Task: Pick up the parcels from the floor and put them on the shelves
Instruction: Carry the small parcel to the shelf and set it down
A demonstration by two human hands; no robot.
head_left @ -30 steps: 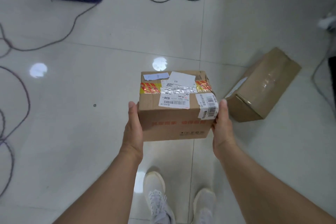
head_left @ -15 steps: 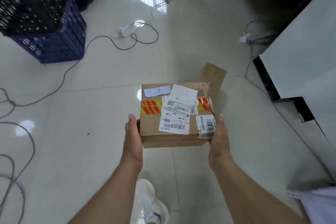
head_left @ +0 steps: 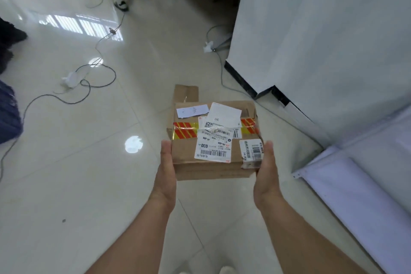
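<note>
Brown labelled cardboard parcel [head_left: 213, 140] lifted, clamped between left hand [head_left: 166, 171] and right hand [head_left: 268, 171]; placement on white shelf [head_left: 355, 184] outstanding; second brown parcel [head_left: 185, 93] on floor.

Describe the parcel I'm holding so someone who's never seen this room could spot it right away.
Start at the white shelving unit on the right; just left of it, above the tiled floor, the left hand and right hand grip a cardboard parcel. Unlike the plain box behind it, it carries red-and-yellow striped tape and several white barcode labels.

Glossy tiled floor [head_left: 66, 173] bears cables [head_left: 97, 87], cardboard box [head_left: 186, 93].
</note>
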